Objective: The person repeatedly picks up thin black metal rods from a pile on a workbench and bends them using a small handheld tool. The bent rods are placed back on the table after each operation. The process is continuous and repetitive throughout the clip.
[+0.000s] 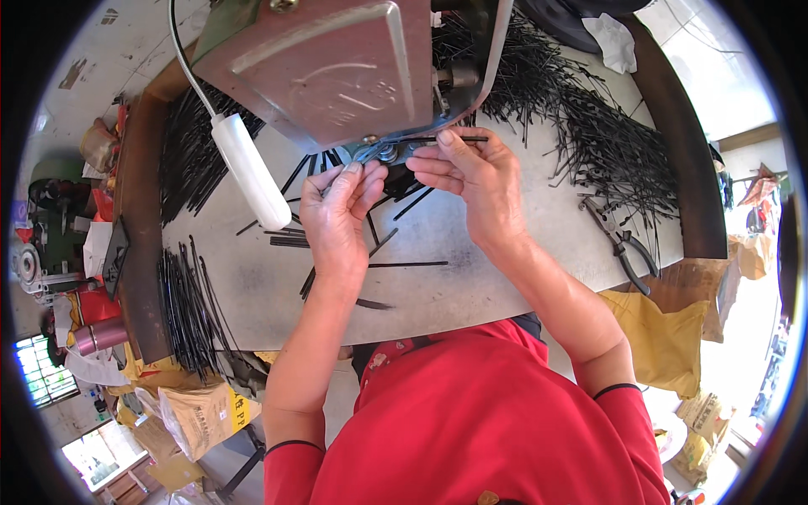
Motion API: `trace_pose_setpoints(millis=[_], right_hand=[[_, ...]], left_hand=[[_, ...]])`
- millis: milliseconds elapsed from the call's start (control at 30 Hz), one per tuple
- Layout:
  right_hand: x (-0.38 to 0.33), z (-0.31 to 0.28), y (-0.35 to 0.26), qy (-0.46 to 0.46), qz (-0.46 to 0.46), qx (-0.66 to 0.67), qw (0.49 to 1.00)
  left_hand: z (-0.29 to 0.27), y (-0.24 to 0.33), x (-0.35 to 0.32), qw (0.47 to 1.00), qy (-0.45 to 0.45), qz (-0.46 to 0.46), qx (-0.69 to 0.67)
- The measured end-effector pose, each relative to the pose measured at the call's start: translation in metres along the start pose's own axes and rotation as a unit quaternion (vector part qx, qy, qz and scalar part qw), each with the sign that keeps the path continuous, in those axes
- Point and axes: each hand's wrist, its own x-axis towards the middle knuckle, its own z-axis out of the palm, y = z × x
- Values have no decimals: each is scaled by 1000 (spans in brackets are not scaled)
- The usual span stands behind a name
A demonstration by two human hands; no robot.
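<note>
Both hands are raised to the underside of a reddish-brown machine head [328,88] that stands over the table. My right hand [490,189] pinches a thin black rod [478,139] between thumb and fingers, with the rod lying roughly level below the machine's edge. My left hand [335,215] is closed at the left of the working spot, thumb against fingers; whatever is in its grip is too small to make out. Several short black rods [412,264] lie loose on the grey tabletop [438,295] around and below my left hand.
A white tube lamp [251,172] hangs left of the machine. Heaps of black rods [606,139] cover the back right, and a bundle of black rods [189,311] lies at the left edge. Pliers [619,240] rest at the right. A brown raised rim [141,210] borders the table.
</note>
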Motion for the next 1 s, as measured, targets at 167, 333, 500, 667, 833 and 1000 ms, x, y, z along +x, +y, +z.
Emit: trace_pose_setpoints(millis=[167, 333, 500, 667, 833, 1000], right_hand=[[2, -5, 0, -26, -4, -6, 1000], [3, -4, 1, -21, 5, 20, 1000], [2, -4, 0, -23, 12, 25, 999], [7, -7, 5, -23, 45, 30, 998], [3, -5, -4, -46, 62, -48, 996], [26, -24, -5, -74, 84, 3, 994]], left_hand=[[2, 8, -1, 1000, -3, 0, 14], [1, 8, -5, 999, -7, 24, 30], [3, 12, -8, 998, -11, 42, 40], [-2, 17, 0, 998, -29, 1, 60], [-16, 25, 20, 993, -63, -41, 89], [-13, 31, 25, 987, -79, -30, 134]])
